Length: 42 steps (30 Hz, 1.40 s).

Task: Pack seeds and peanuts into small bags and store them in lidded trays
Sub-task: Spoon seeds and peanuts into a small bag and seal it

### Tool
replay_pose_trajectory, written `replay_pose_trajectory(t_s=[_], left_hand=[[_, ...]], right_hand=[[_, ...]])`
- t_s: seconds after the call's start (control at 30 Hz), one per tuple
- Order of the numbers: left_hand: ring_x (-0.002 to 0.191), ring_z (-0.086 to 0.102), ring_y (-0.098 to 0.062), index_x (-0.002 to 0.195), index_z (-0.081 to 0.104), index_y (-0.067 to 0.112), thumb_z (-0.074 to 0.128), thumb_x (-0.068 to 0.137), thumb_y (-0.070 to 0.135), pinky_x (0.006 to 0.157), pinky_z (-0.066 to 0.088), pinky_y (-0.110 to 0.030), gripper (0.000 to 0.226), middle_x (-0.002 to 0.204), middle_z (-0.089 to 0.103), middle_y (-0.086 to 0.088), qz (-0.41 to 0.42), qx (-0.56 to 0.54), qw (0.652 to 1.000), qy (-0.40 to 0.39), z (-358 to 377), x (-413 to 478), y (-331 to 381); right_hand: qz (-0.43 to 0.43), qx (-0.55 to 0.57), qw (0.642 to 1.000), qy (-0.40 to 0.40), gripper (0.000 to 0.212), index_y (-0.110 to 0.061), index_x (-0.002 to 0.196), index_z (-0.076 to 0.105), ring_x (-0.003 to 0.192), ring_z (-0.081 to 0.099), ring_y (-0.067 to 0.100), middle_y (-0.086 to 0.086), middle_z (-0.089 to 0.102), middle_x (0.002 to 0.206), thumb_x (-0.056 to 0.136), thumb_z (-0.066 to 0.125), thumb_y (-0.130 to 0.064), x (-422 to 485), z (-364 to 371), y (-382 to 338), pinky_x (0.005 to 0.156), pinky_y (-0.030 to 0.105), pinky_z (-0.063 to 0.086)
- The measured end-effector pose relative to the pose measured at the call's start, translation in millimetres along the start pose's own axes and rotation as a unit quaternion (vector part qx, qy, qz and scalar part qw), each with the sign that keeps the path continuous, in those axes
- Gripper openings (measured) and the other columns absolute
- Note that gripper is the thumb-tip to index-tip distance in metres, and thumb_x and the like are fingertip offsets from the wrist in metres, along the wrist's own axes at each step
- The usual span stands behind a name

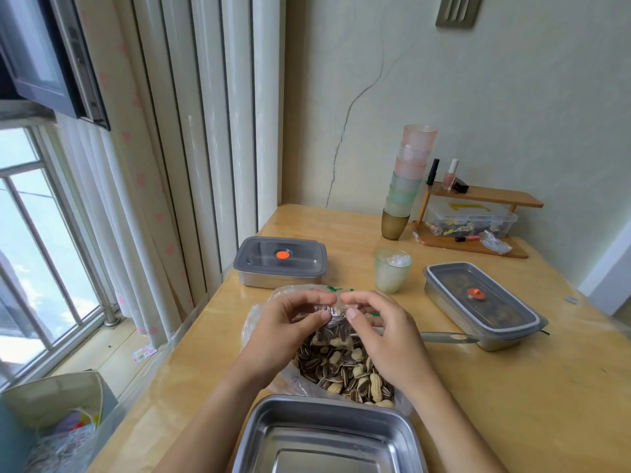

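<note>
I've got left hand (290,319) and right hand (384,331) both pinching the small bag (336,331) at its mouth, over the big seed-and-peanut bag (345,368) on the counter (512,387). Best to press evenly along the seal and keep it upright; the open tray (327,409) waits nearest me.

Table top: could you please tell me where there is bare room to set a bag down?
Bare table lies right of the right hand, nearer than the long lidded tray, and left of the big bag. The centre is crowded: the left hand and right hand pinch the small bag there.
</note>
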<state>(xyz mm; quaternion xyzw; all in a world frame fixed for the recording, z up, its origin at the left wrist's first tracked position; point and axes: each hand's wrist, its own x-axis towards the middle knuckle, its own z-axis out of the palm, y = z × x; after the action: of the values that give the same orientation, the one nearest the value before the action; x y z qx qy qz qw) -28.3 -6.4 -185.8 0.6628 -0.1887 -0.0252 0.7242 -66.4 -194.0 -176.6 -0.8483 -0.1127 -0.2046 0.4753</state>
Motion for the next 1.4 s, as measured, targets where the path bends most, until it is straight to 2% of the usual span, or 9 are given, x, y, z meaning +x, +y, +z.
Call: replay_pose_trajectory(t_s=[0.17, 0.3, 0.47, 0.67, 0.8, 0.93, 1.07, 1.27, 1.4], left_hand=[[0.110, 0.071, -0.021, 0.122, 0.072, 0.013, 0.070, 0.093, 0.004, 0.093, 0.057, -0.030, 0.030, 0.115, 0.076, -0.004, 0.008, -0.016, 1.000, 0.005, -4.1, -1.2, 1.7], [0.113, 0.070, -0.019, 0.137, 0.063, 0.017, 0.075, 0.089, 0.002, 0.098, 0.057, -0.033, 0.052, 0.122, 0.073, -0.004, -0.003, -0.031, 0.998, -0.046, -2.7, -3.5, -0.7], [0.127, 0.054, -0.004, 0.138, 0.063, 0.025, 0.090, 0.078, 0.022, 0.106, 0.049, -0.023, 0.067, 0.139, 0.045, 0.010, 0.078, 0.247, 0.964, -0.056, -8.6, -0.1, -18.2], [0.119, 0.054, -0.001, 0.133, 0.065, 0.025, 0.084, 0.079, 0.011, 0.099, 0.048, -0.016, 0.059, 0.132, 0.052, 0.012, 0.142, 0.327, 0.933, -0.044, -11.4, -1.7, -14.9], [0.115, 0.053, 0.000, 0.129, 0.067, 0.022, 0.083, 0.079, 0.011, 0.096, 0.046, -0.012, 0.053, 0.127, 0.054, 0.009, 0.143, 0.340, 0.929, -0.038, -9.8, -3.8, -1.7], [0.109, 0.058, -0.003, 0.128, 0.068, 0.021, 0.084, 0.078, 0.015, 0.098, 0.051, -0.020, 0.054, 0.124, 0.056, 0.010, 0.131, 0.355, 0.925, -0.042, -9.5, -11.2, 11.8], [0.104, 0.062, -0.007, 0.126, 0.066, 0.022, 0.083, 0.079, 0.019, 0.096, 0.054, -0.026, 0.050, 0.118, 0.058, 0.010, 0.124, 0.369, 0.919, -0.058, -13.7, -26.5, 31.2], [0.100, 0.057, -0.003, 0.123, 0.061, 0.024, 0.079, 0.083, 0.041, 0.085, 0.044, -0.014, 0.047, 0.110, 0.065, 0.011, 0.128, 0.484, 0.860, -0.096, -18.9, -65.3, 63.5], [0.098, 0.055, -0.008, 0.122, 0.061, 0.026, 0.073, 0.084, 0.057, 0.092, 0.046, -0.031, 0.051, 0.104, 0.057, 0.015, 0.108, 0.563, 0.809, -0.130, -18.3, -89.8, 77.3]], right_hand=[[-0.022, -0.054, 0.996, -0.064, 0.046, -0.031, 0.131, 0.064, 0.116, 0.059, 0.002, -0.022, 0.060, 0.120, 0.088, 0.080, -0.029, -2.1, 0.8, 1.8, 0.087, 0.013, 0.050], [-0.002, -0.043, 0.998, -0.038, 0.046, -0.029, 0.129, 0.069, 0.101, 0.065, 0.001, -0.022, 0.061, 0.115, 0.086, 0.084, -0.023, -0.1, -1.3, 3.0, 0.080, 0.012, 0.052], [0.033, -0.016, 0.999, -0.028, 0.045, -0.021, 0.125, 0.074, 0.098, 0.066, 0.002, -0.014, 0.065, 0.110, 0.082, 0.086, -0.016, 0.8, -0.6, 8.9, 0.081, 0.014, 0.055], [0.035, 0.022, 0.997, -0.060, 0.047, -0.023, 0.125, 0.073, 0.099, 0.068, 0.007, -0.013, 0.065, 0.115, 0.081, 0.088, -0.018, 0.3, -1.2, 7.7, 0.085, 0.023, 0.059], [0.023, -0.052, 0.994, -0.098, 0.057, -0.031, 0.132, 0.066, 0.094, 0.064, 0.005, -0.018, 0.058, 0.117, 0.080, 0.088, -0.033, -1.8, -7.4, 1.7, 0.082, 0.022, 0.055], [-0.005, -0.149, 0.981, -0.124, 0.059, -0.032, 0.137, 0.058, 0.096, 0.051, -0.008, -0.024, 0.048, 0.111, 0.084, 0.084, -0.034, -3.4, -9.9, -13.6, 0.081, 0.010, 0.039], [-0.024, -0.191, 0.974, -0.121, 0.052, -0.031, 0.132, 0.061, 0.091, 0.045, -0.012, -0.023, 0.045, 0.104, 0.084, 0.080, -0.041, -10.8, -13.6, -37.0, 0.086, 0.019, 0.041], [-0.017, -0.211, 0.965, -0.153, 0.052, -0.030, 0.126, 0.063, 0.089, 0.045, -0.008, -0.022, 0.043, 0.102, 0.083, 0.076, -0.054, -41.7, -21.9, -70.3, 0.082, 0.021, 0.037], [0.019, -0.224, 0.956, -0.186, 0.059, -0.029, 0.133, 0.063, 0.107, 0.046, 0.005, -0.016, 0.045, 0.111, 0.083, 0.076, -0.056, -63.6, -22.9, -83.8, 0.087, 0.024, 0.037]])
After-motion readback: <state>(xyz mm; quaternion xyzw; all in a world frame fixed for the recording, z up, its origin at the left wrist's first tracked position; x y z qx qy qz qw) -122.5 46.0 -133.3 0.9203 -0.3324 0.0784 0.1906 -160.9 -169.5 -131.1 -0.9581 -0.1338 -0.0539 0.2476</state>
